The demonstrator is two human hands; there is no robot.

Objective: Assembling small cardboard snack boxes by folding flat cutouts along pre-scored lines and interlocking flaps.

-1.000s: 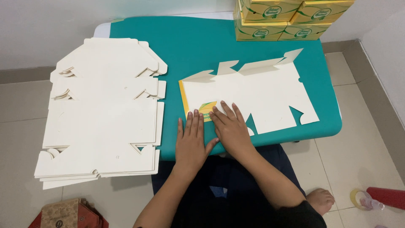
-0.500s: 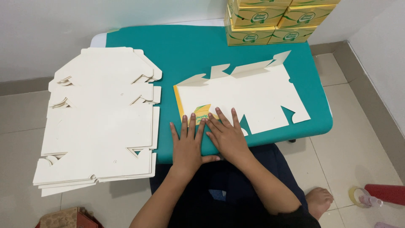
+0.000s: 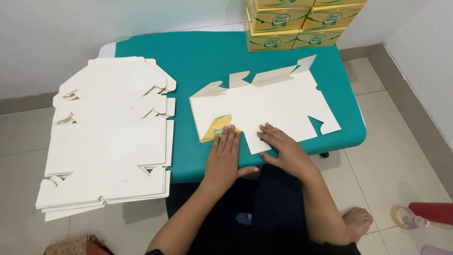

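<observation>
A flat white die-cut cardboard box blank [image 3: 273, 101] lies on the teal table [image 3: 207, 61], with one yellow-printed flap [image 3: 218, 126] folded over at its near left corner. My left hand [image 3: 226, 156] lies flat, fingers spread, on the near edge of the blank just below that flap. My right hand [image 3: 283, 147] presses flat on the blank's near edge beside it, fingers pointing left. Neither hand holds anything.
A thick stack of identical flat white blanks [image 3: 108, 132] overhangs the table's left side. Folded yellow boxes [image 3: 297, 23] are stacked at the table's far right. On the tiled floor at the right lie a red cylinder [image 3: 432, 212], a tape roll [image 3: 401, 217], and my bare foot [image 3: 358, 222].
The view shifted, moving the table and blank rightward in frame. My hands, close together before, have spread slightly apart along the blank's near edge.
</observation>
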